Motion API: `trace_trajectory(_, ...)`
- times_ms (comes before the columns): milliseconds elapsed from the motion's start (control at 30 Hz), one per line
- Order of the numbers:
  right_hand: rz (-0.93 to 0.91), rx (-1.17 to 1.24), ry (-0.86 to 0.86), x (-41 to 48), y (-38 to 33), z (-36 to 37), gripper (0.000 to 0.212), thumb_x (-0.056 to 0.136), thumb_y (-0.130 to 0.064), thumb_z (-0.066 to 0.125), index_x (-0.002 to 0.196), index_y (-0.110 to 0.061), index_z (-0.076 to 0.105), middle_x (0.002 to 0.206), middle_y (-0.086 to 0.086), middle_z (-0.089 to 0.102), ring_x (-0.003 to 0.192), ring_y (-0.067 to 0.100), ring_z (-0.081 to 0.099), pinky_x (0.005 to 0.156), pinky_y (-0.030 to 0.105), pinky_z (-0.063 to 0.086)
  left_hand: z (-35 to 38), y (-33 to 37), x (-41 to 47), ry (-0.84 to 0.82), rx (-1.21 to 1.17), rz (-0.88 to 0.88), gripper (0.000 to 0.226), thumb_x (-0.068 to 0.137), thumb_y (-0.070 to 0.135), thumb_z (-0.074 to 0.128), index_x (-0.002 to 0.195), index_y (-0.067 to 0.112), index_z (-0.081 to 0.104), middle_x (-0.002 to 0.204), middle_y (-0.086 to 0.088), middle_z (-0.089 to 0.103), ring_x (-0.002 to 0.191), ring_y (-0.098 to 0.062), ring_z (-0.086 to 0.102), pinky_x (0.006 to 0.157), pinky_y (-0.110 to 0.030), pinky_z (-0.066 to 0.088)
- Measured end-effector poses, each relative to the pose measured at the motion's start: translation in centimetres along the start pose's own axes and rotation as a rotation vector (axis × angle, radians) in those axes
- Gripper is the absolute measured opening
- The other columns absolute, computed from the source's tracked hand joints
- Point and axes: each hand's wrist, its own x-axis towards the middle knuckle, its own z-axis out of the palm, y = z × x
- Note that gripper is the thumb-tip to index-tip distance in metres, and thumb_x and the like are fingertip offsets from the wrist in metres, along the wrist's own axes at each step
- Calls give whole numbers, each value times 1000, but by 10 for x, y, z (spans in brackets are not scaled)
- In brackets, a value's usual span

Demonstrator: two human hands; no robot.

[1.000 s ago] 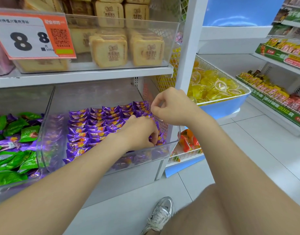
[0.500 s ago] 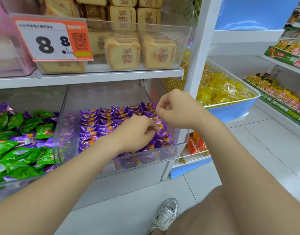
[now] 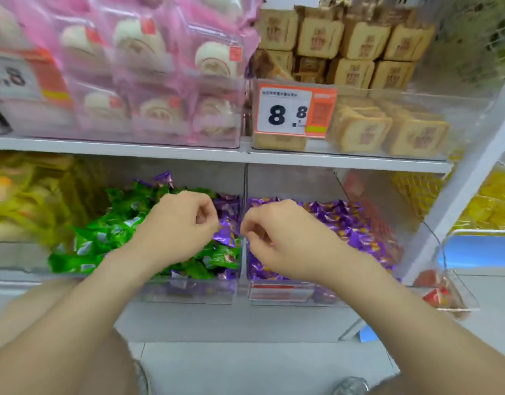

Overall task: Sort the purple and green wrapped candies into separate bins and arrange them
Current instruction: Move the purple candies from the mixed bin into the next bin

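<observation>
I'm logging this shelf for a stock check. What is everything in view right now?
green candies: many, green, left bin
purple candies: many, purple, filling the right bin; some mixed into the left bin
left bin: one, clear, lower shelf
right bin: one, clear, beside the left bin
price tags: two, white and orange, upper shelf fronts; the left one is blurred
biscuit packs: many, tan, upper shelf, right
cake packs: many, pink with white rolls, upper shelf, left
yellow packs: several, yellow, lower shelf, far left, blurred
shoe: one, pale, bottom edge
left hand: one, fingers curled, over the left bin
right hand: one, fingers curled, over the right bin's left edge
</observation>
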Motion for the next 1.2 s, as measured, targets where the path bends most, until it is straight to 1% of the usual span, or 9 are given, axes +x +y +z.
trace_trajectory(67,-31,4,49,18,-14,9,24,89,-20,54,105,-25,71,92,-2,69,86,23,65,79,45,56,-13,-29,0,-78,133,-117,8,89,26,62,90,30,69,86,11,68,93,-22,67,79,-36,52)
trace_trajectory(167,-84,-64,8,44,-31,22,32,91,-13,55,118,-22,70,102,4,66,98,27,64,85,45,55,-29,-64,-1,-319,352,-196,36,93,38,65,128,36,57,119,-2,50,124,-33,51,100,-43,48)
trace_trajectory(267,-91,-219,-148,62,-41,37,33,94,-25,59,126,-17,61,111,9,66,106,33,63,85,47,55,-40,-81,-2,-492,294,-133,56,94,49,65,146,40,46,136,-2,45,132,-28,47,110,-44,44)
trace_trajectory(400,3,-395,-251,81,-43,50,31,100,-38,62,116,-14,52,112,15,61,106,41,64,74,44,51,-38,-78,-3,-437,171,-12,55,88,72,64,129,36,60,107,10,63,86,-3,63,89,-33,53)
trace_trajectory(533,82,-455,-360,100,-44,56,33,96,-27,67,125,-14,56,119,15,60,111,40,64,71,41,44,-9,-58,-5,-403,252,61,74,75,92,54,117,32,60,107,6,60,102,-20,62,86,-39,55)
trace_trajectory(733,82,-372,-392,116,-31,60,31,85,-20,64,116,-26,67,99,4,56,99,34,66,71,37,49,11,-52,10,-454,314,-34,79,66,86,74,117,27,68,102,1,67,99,-28,65,79,-39,57)
trace_trajectory(933,64,-180,-329,117,-19,52,59,72,-13,62,123,-41,62,114,-3,68,107,24,65,81,45,60,-9,-71,15,-490,156,-43,60,79,64,81,131,36,70,122,-1,64,112,-23,59,91,-37,51)
trace_trajectory(1033,57,-127,-227,113,-10,51,69,71,-9,58,134,-36,56,104,0,70,99,26,66,78,47,60,-29,-80,18,-389,122,-74,53,91,59,72,134,27,70,117,-1,71,122,-24,61,103,-36,48)
trace_trajectory(1200,47,-221,-227,109,-12,54,66,77,-6,57,138,-29,54,109,6,66,98,34,66,72,47,59,-39,-102,30,-235,210,-85,33,102,49,62,103,16,66,93,-3,60,110,-36,64,80,-39,48)
